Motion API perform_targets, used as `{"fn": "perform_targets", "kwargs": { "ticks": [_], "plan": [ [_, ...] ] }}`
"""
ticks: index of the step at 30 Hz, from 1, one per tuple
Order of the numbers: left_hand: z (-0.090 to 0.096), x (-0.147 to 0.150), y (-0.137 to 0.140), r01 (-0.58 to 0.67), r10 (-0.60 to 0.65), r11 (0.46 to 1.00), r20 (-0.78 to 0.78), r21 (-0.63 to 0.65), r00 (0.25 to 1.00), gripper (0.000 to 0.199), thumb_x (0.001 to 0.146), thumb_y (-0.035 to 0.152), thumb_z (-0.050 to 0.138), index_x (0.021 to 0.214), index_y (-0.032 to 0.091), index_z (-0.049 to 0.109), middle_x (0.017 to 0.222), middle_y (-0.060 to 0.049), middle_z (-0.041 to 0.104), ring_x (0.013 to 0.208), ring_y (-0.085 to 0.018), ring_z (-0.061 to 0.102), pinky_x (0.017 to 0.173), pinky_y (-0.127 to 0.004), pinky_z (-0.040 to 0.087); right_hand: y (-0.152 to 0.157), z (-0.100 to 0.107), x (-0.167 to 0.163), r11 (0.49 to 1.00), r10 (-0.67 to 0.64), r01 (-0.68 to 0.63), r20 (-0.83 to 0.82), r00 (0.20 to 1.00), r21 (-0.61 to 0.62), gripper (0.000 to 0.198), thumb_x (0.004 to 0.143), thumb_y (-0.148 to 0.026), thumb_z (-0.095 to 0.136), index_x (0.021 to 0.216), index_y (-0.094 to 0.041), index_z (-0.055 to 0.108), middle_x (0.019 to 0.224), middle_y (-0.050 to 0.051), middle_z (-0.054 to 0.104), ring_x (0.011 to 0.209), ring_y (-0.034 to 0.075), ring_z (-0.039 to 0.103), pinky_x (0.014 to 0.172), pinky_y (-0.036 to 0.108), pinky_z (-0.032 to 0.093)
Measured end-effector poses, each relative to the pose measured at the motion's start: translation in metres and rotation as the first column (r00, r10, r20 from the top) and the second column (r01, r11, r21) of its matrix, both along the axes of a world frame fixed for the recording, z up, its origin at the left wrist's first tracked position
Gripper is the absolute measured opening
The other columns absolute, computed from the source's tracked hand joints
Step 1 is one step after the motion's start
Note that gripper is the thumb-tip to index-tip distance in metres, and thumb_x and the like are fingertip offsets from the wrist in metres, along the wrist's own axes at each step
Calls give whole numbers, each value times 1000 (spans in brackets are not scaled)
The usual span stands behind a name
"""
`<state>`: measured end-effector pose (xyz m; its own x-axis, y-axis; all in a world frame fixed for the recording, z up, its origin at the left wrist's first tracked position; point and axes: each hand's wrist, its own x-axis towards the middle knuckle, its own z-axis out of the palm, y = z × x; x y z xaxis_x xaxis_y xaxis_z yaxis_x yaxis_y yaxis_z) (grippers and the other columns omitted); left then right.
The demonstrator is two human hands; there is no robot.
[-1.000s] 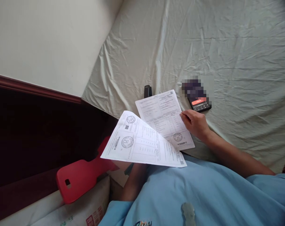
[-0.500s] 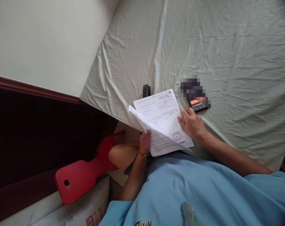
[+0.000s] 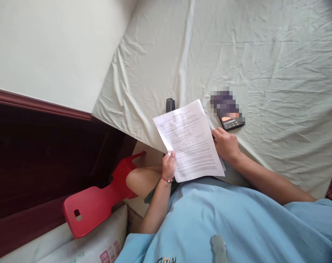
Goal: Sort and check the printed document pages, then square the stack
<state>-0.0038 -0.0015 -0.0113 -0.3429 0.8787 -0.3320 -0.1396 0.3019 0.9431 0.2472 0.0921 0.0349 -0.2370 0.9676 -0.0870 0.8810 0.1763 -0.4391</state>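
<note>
A stack of printed papers [image 3: 191, 146] rests over my lap at the edge of the cloth-covered surface. My left hand [image 3: 168, 166] pinches the papers at their lower left edge, thumb on top. By the right edge is my right hand [image 3: 227, 144], its fingers curled and the fingertips partly hidden behind the top sheet. Something small and dark shows at those fingers, too little to name. A black object like a stapler [image 3: 170, 104] pokes out beyond the top left of the papers. Beyond my right hand lies a phone [image 3: 232, 125], its screen mostly blurred out.
A wrinkled pale sheet [image 3: 278, 65] covers the broad surface ahead. To the left are a white wall [image 3: 45, 47] and a dark wooden panel [image 3: 45, 157]. A red plastic chair [image 3: 91, 208] stands at lower left, above a printed white sack [image 3: 100, 244].
The sheet that was folded part-way over now lies flat on top, covering the page with the round stamp. My right hand's fingers have curled in at the paper's right edge.
</note>
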Motion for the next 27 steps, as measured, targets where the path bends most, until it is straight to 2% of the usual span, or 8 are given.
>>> {"fn": "perform_targets", "kwargs": {
  "ticks": [4,9,19,22,24,27],
  "plan": [
    [-1,-1,0,5,-5,1000,12,5,1000,47,84,57,74,101,14,75,97,-8,76,86,-21,70,80,-32,55,-1,-1,0,1000,10,-9,-25,1000,15,24,98,-23,50,88,-17,70,91,7,68,65,14,49,57,32,18],
    [-2,-1,0,-5,5,1000,41,-4,999,49,82,57,77,103,13,75,97,-9,76,87,-22,71,82,-33,55,-3,-4,0,995,-3,13,-106,994,99,26,97,-23,48,108,-20,72,91,6,68,67,15,51,57,31,19],
    [-6,-3,-1,-2,3,1000,19,-10,1000,51,83,58,75,106,13,75,99,-10,76,90,-23,72,83,-34,56,-4,-10,1,973,-17,46,-131,991,225,23,98,-26,51,88,-21,70,92,2,70,67,14,54,55,30,20],
    [-5,-3,0,-1,1,1000,25,-10,1000,51,82,57,76,106,13,75,100,-10,77,92,-24,72,86,-35,56,-3,-10,2,959,0,51,-180,984,279,21,98,-26,52,87,-21,69,92,3,70,71,15,57,55,30,25],
    [-2,-1,1,-4,5,1000,44,-13,999,52,81,58,77,106,13,76,102,-11,77,97,-26,72,89,-37,56,-2,-10,2,948,54,27,-246,968,316,19,98,-24,52,87,-21,67,91,5,69,76,18,61,60,30,33],
    [3,2,3,-22,24,999,63,-26,998,53,78,59,79,105,13,76,105,-12,76,100,-27,72,92,-40,56,-1,-10,3,943,188,-46,-413,891,329,14,96,-21,51,90,-21,64,91,8,69,85,21,64,72,32,45]
  ]
}}
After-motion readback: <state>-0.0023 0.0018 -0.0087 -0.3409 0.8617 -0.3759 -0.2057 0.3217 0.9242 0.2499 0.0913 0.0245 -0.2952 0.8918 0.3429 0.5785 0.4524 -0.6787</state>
